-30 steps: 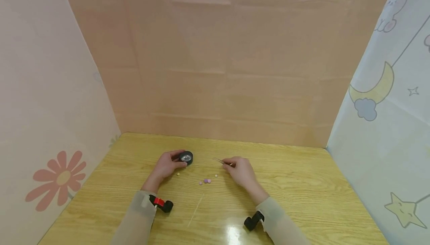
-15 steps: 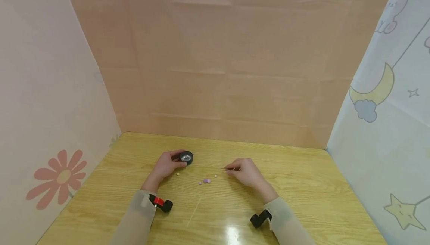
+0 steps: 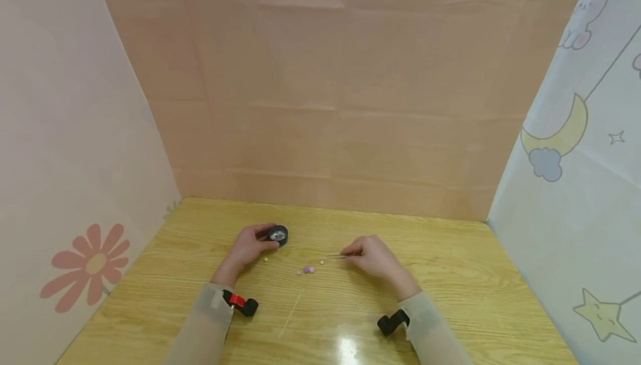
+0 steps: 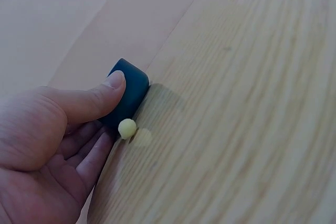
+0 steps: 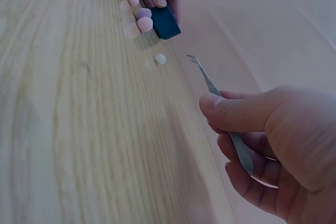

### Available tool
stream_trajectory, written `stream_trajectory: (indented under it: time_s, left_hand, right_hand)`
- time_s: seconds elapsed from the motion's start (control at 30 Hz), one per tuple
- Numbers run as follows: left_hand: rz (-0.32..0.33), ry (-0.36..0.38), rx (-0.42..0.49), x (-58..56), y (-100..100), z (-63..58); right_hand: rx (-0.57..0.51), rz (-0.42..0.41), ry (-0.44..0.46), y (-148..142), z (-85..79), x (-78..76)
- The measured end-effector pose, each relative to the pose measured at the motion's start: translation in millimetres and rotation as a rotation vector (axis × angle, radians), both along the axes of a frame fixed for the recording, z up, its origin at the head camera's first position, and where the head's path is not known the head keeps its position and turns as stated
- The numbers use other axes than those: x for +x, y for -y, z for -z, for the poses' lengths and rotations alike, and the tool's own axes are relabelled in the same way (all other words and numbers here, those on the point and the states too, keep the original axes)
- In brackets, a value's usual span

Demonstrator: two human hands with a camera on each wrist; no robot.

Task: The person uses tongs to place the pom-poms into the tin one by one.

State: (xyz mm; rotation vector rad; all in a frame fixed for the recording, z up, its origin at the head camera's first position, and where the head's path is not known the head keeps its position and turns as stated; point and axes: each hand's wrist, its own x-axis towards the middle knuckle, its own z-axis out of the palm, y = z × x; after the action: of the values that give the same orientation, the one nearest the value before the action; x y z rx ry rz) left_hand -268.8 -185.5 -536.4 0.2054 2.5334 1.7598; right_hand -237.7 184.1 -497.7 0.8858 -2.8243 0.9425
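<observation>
My left hand (image 3: 248, 246) holds a small dark, round, shallow container (image 4: 135, 88) upright on the table, thumb on the near side. Its inside looks shiny in the head view. A yellow pom-pom (image 4: 127, 128) lies just in front of it. In my right hand (image 3: 375, 257) metal tweezers (image 5: 211, 84) are pinched between thumb and fingers, their bent tips slightly apart with nothing between them. Those tips point left, close to a whitish pom-pom (image 5: 160, 59). A purple pom-pom (image 3: 306, 270) and two pink pom-poms (image 5: 145, 23) lie between the hands, nearer the body.
The wood-grain table (image 3: 450, 287) meets a tan backdrop (image 3: 320, 103) at the back. Printed side panels (image 3: 75, 159) stand left and right. A thin pale line (image 3: 292, 312) runs on the tabletop in front of the pom-poms. Black wrist cameras (image 3: 393, 322) sit at both cuffs.
My right hand has shifted right and toward the body, and the tweezers have swung to lie nearly level, tips near the whitish pom-pom. The left hand and container stay put.
</observation>
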Motion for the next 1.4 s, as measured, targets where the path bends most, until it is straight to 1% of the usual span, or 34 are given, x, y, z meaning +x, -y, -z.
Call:
stream_trajectory:
  time_s: [0.23,0.5,0.83,1.03,1.27,1.4]
  left_hand:
    - [-0.003,0.003,-0.008,-0.2,1,1.6]
    - [0.001,-0.001,-0.010,-0.6,1,2.6]
    - [-0.006,0.011,-0.014,0.0,0,1.2]
    - [-0.001,0.019,-0.006,0.9,0,-0.4]
    - [0.002,0.023,0.000,1.2,1,-1.1]
    - [-0.001,0.025,-0.002,0.9,0,-1.4]
  right_hand:
    - [0.011,0.020,0.024,-3,0.8,0.4]
    - [0.047,0.025,-0.031,5,3.6,2.9]
    - [0.092,0.037,-0.059,14,7.4,6.2]
    - [0.092,0.046,-0.051,16,7.3,7.4]
    - [0.073,0.026,-0.051,18,6.9,7.9]
    - [0.084,0.039,-0.050,18,7.4,8.4]
